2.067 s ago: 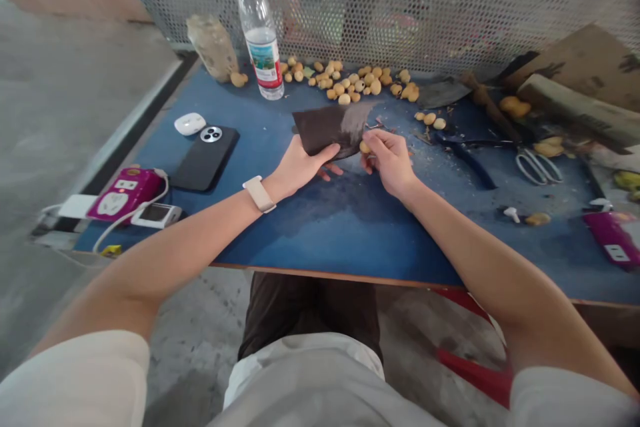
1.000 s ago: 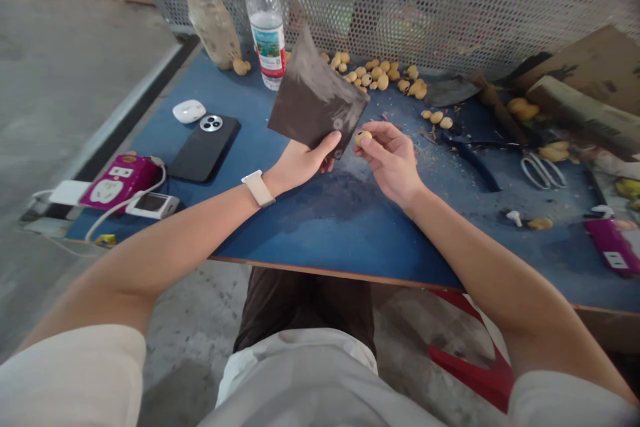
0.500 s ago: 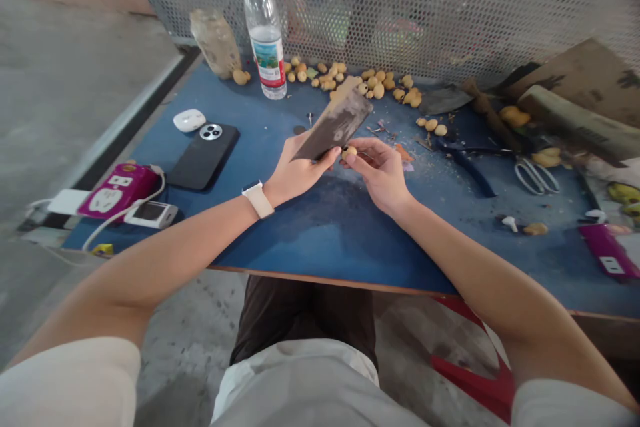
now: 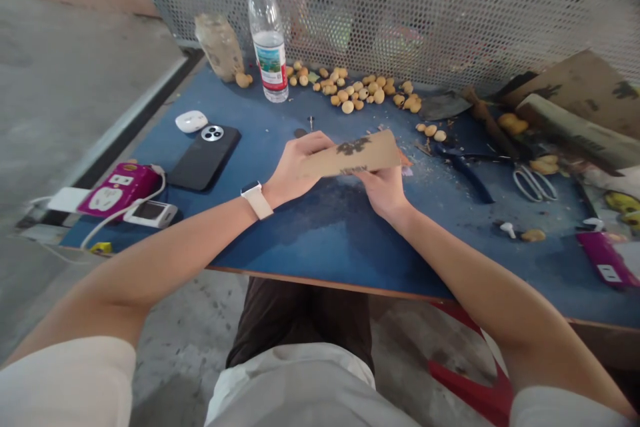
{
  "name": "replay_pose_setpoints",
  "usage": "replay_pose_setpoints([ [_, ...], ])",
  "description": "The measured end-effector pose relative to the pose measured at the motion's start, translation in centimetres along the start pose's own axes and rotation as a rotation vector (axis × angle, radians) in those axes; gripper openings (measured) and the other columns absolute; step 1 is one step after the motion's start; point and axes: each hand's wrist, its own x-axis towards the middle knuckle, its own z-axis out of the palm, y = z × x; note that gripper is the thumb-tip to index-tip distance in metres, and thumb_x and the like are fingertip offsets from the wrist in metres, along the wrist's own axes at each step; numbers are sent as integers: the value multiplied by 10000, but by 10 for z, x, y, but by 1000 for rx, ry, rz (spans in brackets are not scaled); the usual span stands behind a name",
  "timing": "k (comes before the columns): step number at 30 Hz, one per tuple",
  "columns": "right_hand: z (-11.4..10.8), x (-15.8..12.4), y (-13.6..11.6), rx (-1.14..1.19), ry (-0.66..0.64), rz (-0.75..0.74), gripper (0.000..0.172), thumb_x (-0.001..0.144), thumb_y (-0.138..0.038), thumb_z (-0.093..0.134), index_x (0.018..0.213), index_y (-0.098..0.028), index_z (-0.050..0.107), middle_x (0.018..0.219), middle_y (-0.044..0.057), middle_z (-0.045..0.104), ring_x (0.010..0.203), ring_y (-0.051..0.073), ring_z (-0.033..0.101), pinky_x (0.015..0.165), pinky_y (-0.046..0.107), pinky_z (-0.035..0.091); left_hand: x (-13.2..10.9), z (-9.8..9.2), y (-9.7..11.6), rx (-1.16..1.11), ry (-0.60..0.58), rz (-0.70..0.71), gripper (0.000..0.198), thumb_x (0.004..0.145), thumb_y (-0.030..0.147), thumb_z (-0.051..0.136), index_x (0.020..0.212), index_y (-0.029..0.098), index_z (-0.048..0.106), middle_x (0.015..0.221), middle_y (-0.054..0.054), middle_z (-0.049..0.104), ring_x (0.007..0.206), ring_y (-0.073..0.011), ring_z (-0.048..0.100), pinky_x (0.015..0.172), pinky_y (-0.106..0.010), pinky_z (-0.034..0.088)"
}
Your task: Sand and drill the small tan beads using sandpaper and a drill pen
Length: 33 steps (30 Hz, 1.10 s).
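Here, a bottle (image 4: 270,60) beyond the sandpaper (image 4: 360,155) holds liquid (image 4: 268,38).

Left hand (image 4: 299,165) grips a printed tan sheet (image 4: 373,152). Fingers of the right hand (image 4: 386,192) pass behind it; anything they hold is hidden. On the blue table (image 4: 310,247), a red-capped bottle (image 4: 271,47) stands upright near small tan gourds (image 4: 347,107). Pliers (image 4: 473,177) lie near scissors (image 4: 534,185).

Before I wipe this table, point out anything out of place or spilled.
A white earbud lies loose at the right, oddly far from the white case beside the phone. Debris also litters the table between the sandpaper and the pliers, scattered like a spill.
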Motion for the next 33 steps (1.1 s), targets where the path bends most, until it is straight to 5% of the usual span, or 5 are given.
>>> replay_pose_setpoints([
  [9,-6,-2,11,-83,117,-85,763,771,-884,1111,1154,-302,803,969,9,910,852,220,903,833,379,801,1,7,1,-116,0,-42,578,1154,766,818,915,243,766,1000,-96,831,899,-243,787,824,-377,652],
  [16,-11,-3,-1,-384,125,-336,371,1071,-634,986,1174,-296,870,1083,29,918,957,242,923,944,430,810,2,10,11,-221,-6,-71,651,1149,811,809,816,275,648,752,-51,670,881,-284,764,823,-441,672],
  [26,-33,10,-14,-805,-8,-646,112,1164,-420,873,1126,-316,892,1103,43,932,1022,272,913,1012,446,778,4,11,20,-243,-7,-66,671,1138,808,836,795,262,648,781,-63,695,968,-306,788,898,-446,685],
  [29,-26,7,-16,-653,60,-549,138,1110,-433,958,1098,-309,897,1070,26,923,960,255,900,969,450,785,3,13,18,-215,12,-76,684,1189,829,744,833,251,666,832,-71,719,951,-291,796,908,-439,690],
  [33,-12,4,-14,-320,105,-273,402,981,-632,1075,1065,-289,883,1052,35,927,956,253,913,955,462,814,2,14,9,-129,41,-56,683,1198,889,674,978,246,741,979,-86,777,975,-282,806,936,-438,705],
])
